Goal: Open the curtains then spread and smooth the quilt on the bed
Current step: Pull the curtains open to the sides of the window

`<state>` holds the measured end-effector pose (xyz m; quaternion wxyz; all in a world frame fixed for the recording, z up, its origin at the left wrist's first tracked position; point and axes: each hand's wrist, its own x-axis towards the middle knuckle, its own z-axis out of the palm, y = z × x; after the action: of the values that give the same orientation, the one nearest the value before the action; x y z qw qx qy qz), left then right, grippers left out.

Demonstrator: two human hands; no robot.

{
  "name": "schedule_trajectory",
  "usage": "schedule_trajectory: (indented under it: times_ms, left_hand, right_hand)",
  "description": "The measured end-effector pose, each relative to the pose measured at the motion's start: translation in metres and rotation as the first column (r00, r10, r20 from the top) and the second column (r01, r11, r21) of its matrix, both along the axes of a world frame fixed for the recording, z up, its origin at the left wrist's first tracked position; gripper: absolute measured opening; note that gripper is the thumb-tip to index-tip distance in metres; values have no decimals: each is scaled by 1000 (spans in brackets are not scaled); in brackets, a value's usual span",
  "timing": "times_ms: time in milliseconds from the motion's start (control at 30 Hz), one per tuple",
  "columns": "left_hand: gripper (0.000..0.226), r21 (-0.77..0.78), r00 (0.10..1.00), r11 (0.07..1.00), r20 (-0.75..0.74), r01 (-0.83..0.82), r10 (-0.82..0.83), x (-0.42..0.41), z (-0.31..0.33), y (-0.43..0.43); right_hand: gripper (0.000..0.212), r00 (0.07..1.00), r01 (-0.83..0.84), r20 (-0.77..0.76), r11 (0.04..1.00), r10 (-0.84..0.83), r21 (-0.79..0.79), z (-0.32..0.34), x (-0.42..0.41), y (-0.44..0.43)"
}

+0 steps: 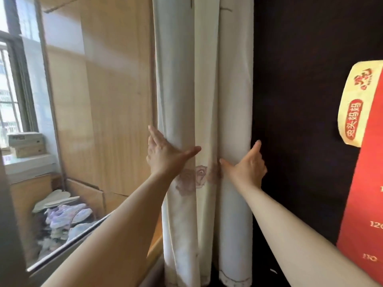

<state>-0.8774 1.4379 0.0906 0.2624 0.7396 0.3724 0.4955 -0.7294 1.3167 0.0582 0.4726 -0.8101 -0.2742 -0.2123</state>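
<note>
At the far left of the frame a dark-framed window (19,83) lets in daylight. On the sill below it, two flat cardboard boxes (26,145) are stacked one on the other. In the lower left, behind a pane of glass, lies a heap of pale shoes (66,216) with light insoles (55,198) resting on top. A light wooden panel wall (107,96) fills the space between the window and the middle of the frame.

The cream curtain (204,90) hangs in the centre of the frame, gathered into a narrow bundle of upright folds that runs from the top edge to the bottom. A faded rose print (194,179) shows on it at hand height. The left hand (163,157) lies flat against the left side of the bundle, fingers straight and pointing up, thumb stretched across the front folds. The right hand (246,168) presses the right side in the same way, fingers straight and upward along the curtain's right edge, thumb reaching in to a middle fold. Both hands are flat and uncurled, with the bundle between them and both bare forearms reaching up from the bottom of the frame.

Right of the curtain is a dark wall (300,79). At the right edge stands a red panel (364,204) with printed numbers and a yellow label (356,108) of Chinese characters at its top.
</note>
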Motion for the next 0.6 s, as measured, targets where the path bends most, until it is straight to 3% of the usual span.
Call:
schedule_trajectory:
  times_ms: [133,200,300,400,600]
  left_hand:
    - [142,-80,999,996,35,29,-26,27,7,-3]
    - [130,-123,999,992,37,28,-23,38,13,-1]
    - [69,-103,1000,995,8,5,-4,49,15,12]
    - [42,-33,1000,999,-2,-6,6,57,8,24]
    - [38,6,997,997,-31,-72,72,67,2,57]
  right_hand:
    - [92,975,-192,-123,979,183,-67,14,11,4]
    - [66,960,-269,-119,956,255,-122,21,14,10]
    - [28,939,-326,9,901,343,-287,28,16,20]
    - [33,925,-227,164,844,343,-486,29,19,34]
    - [36,889,-151,264,785,373,-600,31,24,80]
